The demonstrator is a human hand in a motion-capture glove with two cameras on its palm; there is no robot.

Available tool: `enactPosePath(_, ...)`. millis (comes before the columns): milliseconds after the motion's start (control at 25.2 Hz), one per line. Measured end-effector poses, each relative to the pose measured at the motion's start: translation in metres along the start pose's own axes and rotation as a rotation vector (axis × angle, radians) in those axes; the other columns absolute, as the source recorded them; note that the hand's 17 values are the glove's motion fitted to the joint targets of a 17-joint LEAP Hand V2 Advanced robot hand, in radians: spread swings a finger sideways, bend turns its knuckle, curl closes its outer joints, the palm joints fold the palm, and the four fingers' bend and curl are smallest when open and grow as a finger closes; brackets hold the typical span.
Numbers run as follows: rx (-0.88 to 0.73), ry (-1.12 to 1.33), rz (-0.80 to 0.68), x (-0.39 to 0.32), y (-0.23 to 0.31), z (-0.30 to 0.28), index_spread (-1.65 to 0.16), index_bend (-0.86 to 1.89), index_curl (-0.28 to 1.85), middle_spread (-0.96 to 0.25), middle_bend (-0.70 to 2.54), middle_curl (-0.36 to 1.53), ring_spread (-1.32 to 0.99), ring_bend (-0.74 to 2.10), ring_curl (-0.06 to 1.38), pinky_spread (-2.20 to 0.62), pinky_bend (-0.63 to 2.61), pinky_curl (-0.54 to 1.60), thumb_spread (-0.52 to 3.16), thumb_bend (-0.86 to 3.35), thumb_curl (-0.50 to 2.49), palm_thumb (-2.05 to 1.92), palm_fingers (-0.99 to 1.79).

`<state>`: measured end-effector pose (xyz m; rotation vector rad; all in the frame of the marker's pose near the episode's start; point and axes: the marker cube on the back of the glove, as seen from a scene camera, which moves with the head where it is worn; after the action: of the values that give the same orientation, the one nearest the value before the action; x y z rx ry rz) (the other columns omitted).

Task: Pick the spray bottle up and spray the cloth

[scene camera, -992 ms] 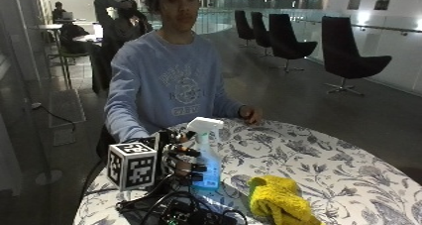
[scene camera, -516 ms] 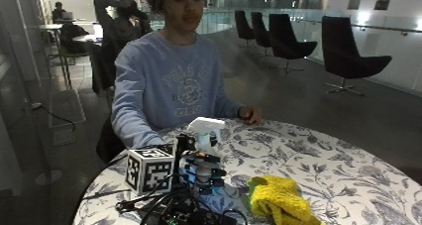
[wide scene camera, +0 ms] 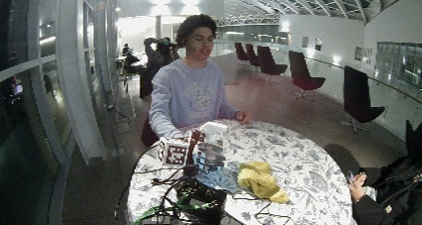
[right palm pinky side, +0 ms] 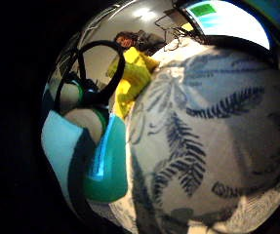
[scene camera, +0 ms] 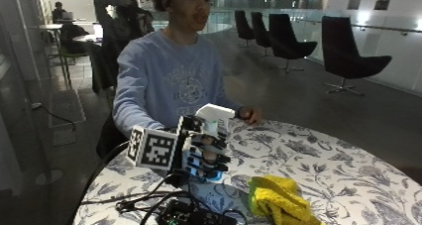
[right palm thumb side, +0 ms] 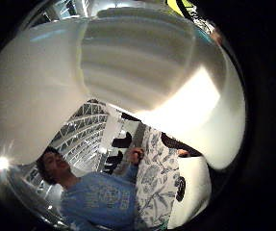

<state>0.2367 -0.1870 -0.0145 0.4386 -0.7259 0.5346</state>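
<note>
My gloved right hand (scene camera: 206,153) grips a spray bottle with a white head (scene camera: 212,117) and a teal body (right palm pinky side: 105,165), upright just above the round table. The fingers curl round its neck. The white head (right palm thumb side: 128,72) fills the thumb side palm view. A crumpled yellow cloth (scene camera: 280,197) lies on the tablecloth to the right of the bottle, apart from it; in the little finger side palm view the yellow cloth (right palm pinky side: 130,73) lies beyond the bottle. The wide outside view shows the hand (wide scene camera: 206,148) and the cloth (wide scene camera: 258,179) side by side.
The round table (scene camera: 342,175) carries a blue floral tablecloth. A black device with cables (scene camera: 188,212) sits at the front edge below my hand. The person's bare left hand (scene camera: 250,116) rests on the far side of the table. Another person's hands (wide scene camera: 359,183) show at the right.
My hand with the bottle has risen a little and shifted slightly right, toward the cloth. The cloth has not moved.
</note>
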Motion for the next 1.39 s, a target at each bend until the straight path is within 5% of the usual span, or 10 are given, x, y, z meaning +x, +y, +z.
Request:
enactPosePath(595, -0.292, 0.346, 0.25, -0.039, -0.043, -0.017, -0.26, 0.12, 0.27, -0.06, 0.28, 0.41, -0.03, 0.55, 0.38, 0.05, 0.34, 0.37, 0.77, -0.03, 0.51, 0.97, 1.13)
enactPosePath(1389, -0.368, 0.473, 0.356, -0.045, -0.049, -0.016, -0.24, 0.11, 0.29, -0.05, 0.28, 0.43, -0.02, 0.56, 0.38, 0.03, 0.37, 0.37, 0.76, -0.03, 0.55, 0.97, 1.14)
